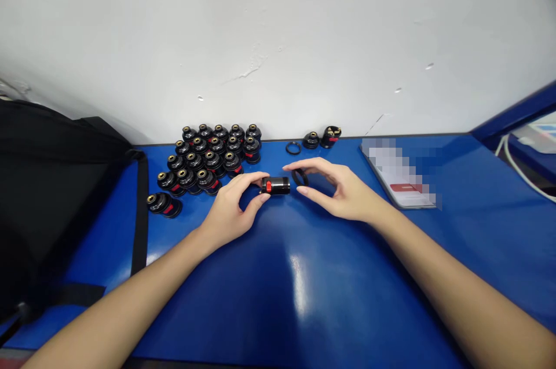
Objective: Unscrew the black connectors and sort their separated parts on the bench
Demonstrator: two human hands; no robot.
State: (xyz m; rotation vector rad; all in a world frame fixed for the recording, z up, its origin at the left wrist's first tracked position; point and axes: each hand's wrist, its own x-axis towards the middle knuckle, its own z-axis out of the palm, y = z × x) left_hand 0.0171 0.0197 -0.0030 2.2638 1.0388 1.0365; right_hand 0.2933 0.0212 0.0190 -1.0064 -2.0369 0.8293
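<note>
Between the thumb and fingers of my left hand (pixel 237 207) is a black cylinder (pixel 278 185) with a red tab, lying sideways with its bare end toward the right. Just right of that end, my right hand (pixel 336 189) pinches a black ring (pixel 299 177) between thumb and fingertips. A small gap separates the ring from the cylinder. Behind them on the blue table lie another black ring (pixel 293 148), a black cap (pixel 311 140) and an upright black part (pixel 331 136) with brass-coloured pieces inside.
Several black connectors (pixel 212 161) stand in rows at the back left, one (pixel 164 205) nearer the front. A black bag (pixel 56 183) with straps fills the left side. A phone (pixel 399 175) lies on the right of the blue table (pixel 278 299), against a white wall (pixel 278 39).
</note>
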